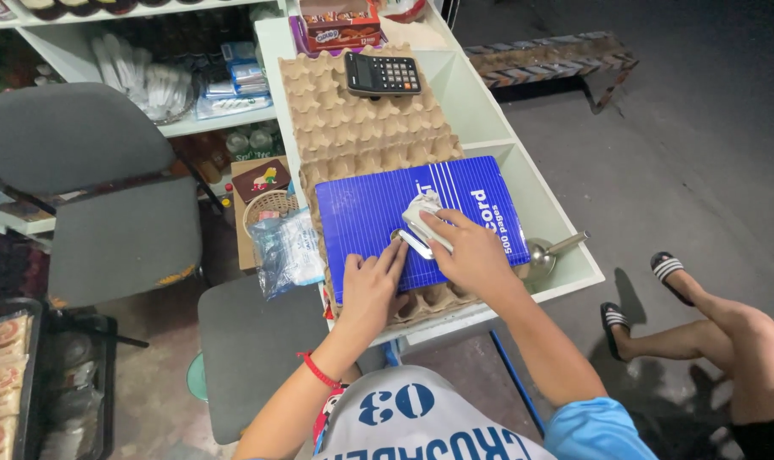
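Head view: right hand (470, 247) closed around small metal stapler (423, 223) atop blue record book (417, 223); left hand (372, 285) flat, fingers extended, holding nothing. Stapler looks rigid, light, slick; best gripped mid-body.

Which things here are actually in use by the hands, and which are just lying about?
In use:
- white stapler, under the right hand
- blue book, with the left hand flat on it

Lying about:
- egg trays under the book
- black calculator
- metal ladle
- plastic bag
- grey chair
- snack boxes
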